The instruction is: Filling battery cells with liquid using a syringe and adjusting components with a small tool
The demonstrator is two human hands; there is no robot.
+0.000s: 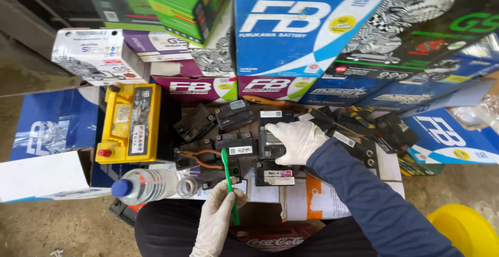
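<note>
Green toothbrush (228, 184) gripped upright in left hand (215, 220); right hand (296, 141) laid on small black battery (270, 142).

Brush's long axis runs away from the body, head aimed at the black batteries (223, 132) just beyond it; the held battery lies just right of the brush tip, under the right palm, fingers curled over its top. A clear bottle (148, 184) with blue cap is lying just left of the left hand; a yellow battery (130, 123) is seen further left. Blue, purple and green boxes (291, 28) are stacked beyond the hands; a yellow round object (465, 231) sits near right.
</note>
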